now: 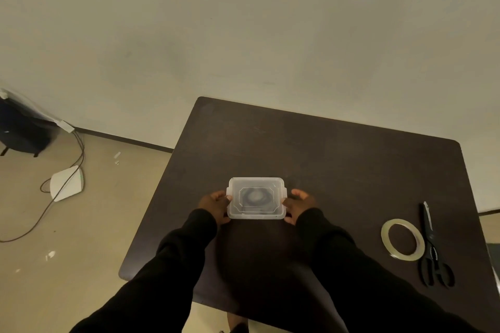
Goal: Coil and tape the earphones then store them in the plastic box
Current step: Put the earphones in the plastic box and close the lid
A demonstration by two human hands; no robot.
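A small translucent plastic box (256,198) with its lid on sits in the middle of the dark table (338,159). Through the lid a dark coiled shape shows faintly, the earphones (255,196). My left hand (215,204) presses against the box's left side, thumb at the lid's edge. My right hand (299,204) holds the right side the same way. Both arms wear black sleeves.
A roll of clear tape (402,239) lies flat at the table's right, with black scissors (433,249) just beyond it near the right edge. On the floor to the left are a white flat device (67,182), cables and a dark object by the wall.
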